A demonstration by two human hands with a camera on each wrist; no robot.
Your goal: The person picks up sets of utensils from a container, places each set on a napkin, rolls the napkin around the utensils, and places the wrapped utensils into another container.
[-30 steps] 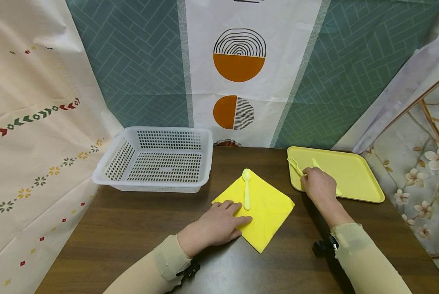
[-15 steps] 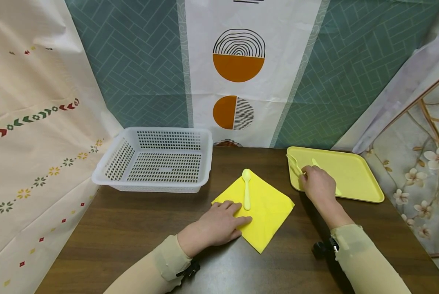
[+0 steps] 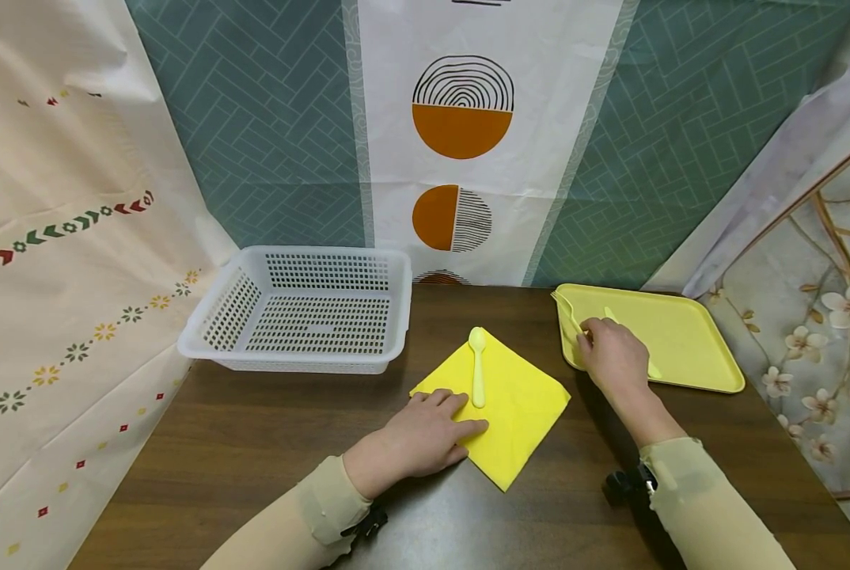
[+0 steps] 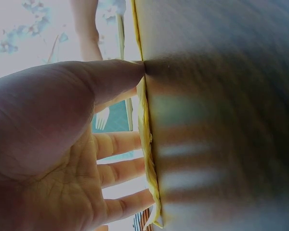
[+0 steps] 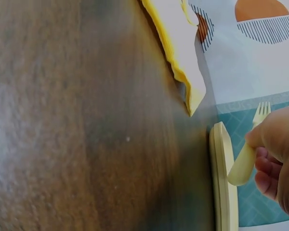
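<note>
My left hand (image 3: 425,431) rests with its fingers spread on the left corner of a yellow napkin (image 3: 521,404). A pale yellow plastic spoon (image 3: 478,372) lies on that napkin, bowl pointing away from me. My right hand (image 3: 616,355) is over the left part of a yellow tray (image 3: 688,340). It pinches a pale yellow fork (image 5: 243,163) between thumb and fingers, and the right wrist view has the fork above the tray's rim. A matching knife (image 3: 611,315) lies on the tray, its middle hidden behind my right hand.
A white perforated plastic basket (image 3: 318,324) stands at the back left of the brown wooden table (image 3: 254,443). Patterned cloths hang behind the table and along both sides.
My right hand has shifted slightly left with the fork, whose tines have swung a little left and away from me. The left hand, napkin and spoon stay put.
</note>
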